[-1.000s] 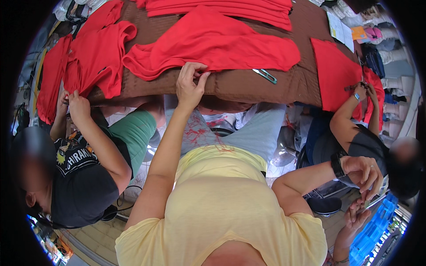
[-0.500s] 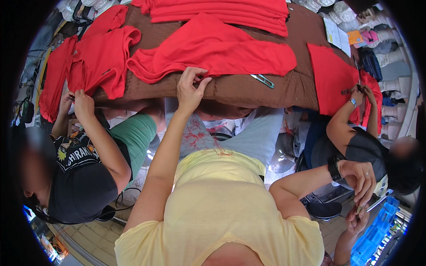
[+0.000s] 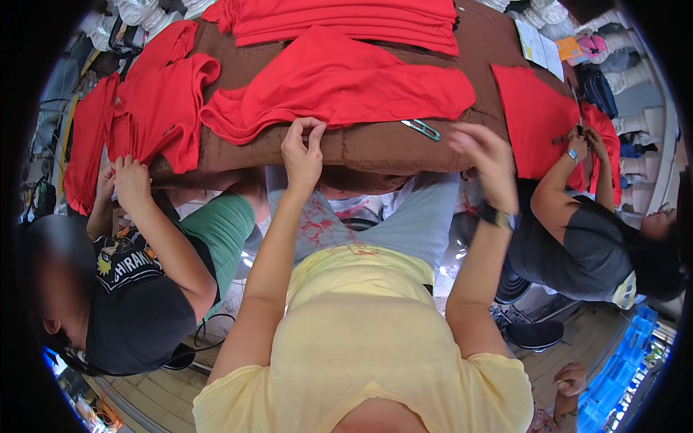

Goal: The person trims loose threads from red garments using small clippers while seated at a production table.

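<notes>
A red garment (image 3: 346, 83) lies spread in front of me on a table with a brown cloth (image 3: 375, 148). At its near edge my left hand (image 3: 302, 155) is closed, thumb and forefinger pinching the fabric. My right hand (image 3: 489, 162) is raised over the table's front edge, to the right of the garment. Motion smears its fingers, and I cannot make out anything in them. Between my hands, a small pair of teal-handled thread snips (image 3: 422, 130) rests by the garment's lower edge.
Stacked red garments (image 3: 346, 25) lie at the back. Co-workers on the left (image 3: 137, 289) and right (image 3: 577, 238) handle red pieces. Papers (image 3: 538, 47) lie at the far right. Another person's hand (image 3: 570, 379) shows at lower right, near blue crates (image 3: 621, 368). Red threads (image 3: 317, 224) cling to my trousers.
My right hand has swung from beside another person's hand at lower right up to the table. My left hand stays at the garment's edge, shifted slightly. The snips still lie there.
</notes>
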Tool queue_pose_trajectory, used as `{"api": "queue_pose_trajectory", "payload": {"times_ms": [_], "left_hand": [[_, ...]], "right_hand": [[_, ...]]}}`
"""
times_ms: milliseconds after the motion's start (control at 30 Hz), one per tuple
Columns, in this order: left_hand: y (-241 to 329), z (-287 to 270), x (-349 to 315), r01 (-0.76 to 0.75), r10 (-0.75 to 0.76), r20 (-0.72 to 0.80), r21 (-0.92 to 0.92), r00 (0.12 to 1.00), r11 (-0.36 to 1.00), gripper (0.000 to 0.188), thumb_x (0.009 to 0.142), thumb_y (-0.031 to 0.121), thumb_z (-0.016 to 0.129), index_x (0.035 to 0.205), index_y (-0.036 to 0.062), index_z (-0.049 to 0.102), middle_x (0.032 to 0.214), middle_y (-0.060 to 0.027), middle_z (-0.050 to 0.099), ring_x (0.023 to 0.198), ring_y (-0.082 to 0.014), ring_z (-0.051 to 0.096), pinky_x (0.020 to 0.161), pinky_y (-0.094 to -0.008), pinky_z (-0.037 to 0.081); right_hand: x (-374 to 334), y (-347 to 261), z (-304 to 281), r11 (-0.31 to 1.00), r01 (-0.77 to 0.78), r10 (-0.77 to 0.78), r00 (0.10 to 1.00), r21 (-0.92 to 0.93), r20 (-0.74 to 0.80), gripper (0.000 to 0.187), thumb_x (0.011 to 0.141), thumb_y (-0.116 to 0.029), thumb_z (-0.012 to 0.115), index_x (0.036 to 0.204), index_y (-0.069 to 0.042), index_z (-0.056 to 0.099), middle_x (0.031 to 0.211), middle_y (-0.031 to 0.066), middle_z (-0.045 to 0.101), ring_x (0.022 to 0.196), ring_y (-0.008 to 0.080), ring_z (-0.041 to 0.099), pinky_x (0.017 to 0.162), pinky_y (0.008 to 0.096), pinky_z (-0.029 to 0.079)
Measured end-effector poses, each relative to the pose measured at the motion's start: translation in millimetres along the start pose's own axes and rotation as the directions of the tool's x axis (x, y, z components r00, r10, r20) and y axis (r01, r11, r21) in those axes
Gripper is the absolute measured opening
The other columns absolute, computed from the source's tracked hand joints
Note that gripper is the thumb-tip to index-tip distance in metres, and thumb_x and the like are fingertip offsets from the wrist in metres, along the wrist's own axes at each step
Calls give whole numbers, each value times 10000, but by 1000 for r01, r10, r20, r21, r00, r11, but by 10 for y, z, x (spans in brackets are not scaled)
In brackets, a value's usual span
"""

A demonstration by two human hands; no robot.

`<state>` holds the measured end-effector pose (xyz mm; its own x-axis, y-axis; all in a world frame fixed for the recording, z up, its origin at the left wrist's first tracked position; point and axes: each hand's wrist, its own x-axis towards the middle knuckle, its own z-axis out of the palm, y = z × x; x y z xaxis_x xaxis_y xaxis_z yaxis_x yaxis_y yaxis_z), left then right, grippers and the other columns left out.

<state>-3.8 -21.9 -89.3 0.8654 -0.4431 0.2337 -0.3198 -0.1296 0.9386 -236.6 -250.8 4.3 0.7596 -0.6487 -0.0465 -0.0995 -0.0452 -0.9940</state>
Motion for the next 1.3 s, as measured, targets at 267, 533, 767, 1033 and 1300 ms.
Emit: {"api": "queue_pose_trajectory", "payload": {"times_ms": [267,533,767,1033,1300], "left_hand": [[-26,23,-56,120,-111,58,-179,992,977,102,996,86,624,1003,-12,648,949,-26,669,874,-75,589,808,-229,483],[-45,-29,-81,78,-61,61,-326,996,942,69,965,17,638,988,-46,655,1010,-66,675,934,-114,623,875,-259,498],[-30,-93,-40,98,-62,116,-333,991,938,60,955,3,641,987,-39,669,1052,-86,672,979,-133,625,899,-263,491],[-84,-142,-49,46,2,148,-317,989,947,52,953,-1,638,963,-21,685,1103,-102,665,1037,-154,614,937,-279,473],[-2,-140,-49,57,-9,146,-331,989,942,35,926,-25,659,942,-48,680,1067,-112,663,1006,-164,632,911,-285,497]], "right_hand": [[527,1104,490,733,48,-209,965,-679,-158,194,810,-153,765,935,-34,675,852,161,613,866,374,594,786,474,466],[6,496,1059,947,-240,152,920,213,361,171,1000,-110,572,1123,-13,503,803,71,612,578,129,597,514,267,472],[60,602,1746,914,-362,284,894,183,347,379,1080,-388,429,1117,-47,589,777,-23,489,598,41,432,531,202,383],[114,542,1915,850,-492,425,852,188,306,533,1062,-510,381,877,-56,589,700,-22,451,593,88,388,533,262,340],[160,449,1826,851,-504,432,830,144,354,460,1036,-512,465,855,-103,572,671,-75,400,487,19,287,435,211,205]]}}
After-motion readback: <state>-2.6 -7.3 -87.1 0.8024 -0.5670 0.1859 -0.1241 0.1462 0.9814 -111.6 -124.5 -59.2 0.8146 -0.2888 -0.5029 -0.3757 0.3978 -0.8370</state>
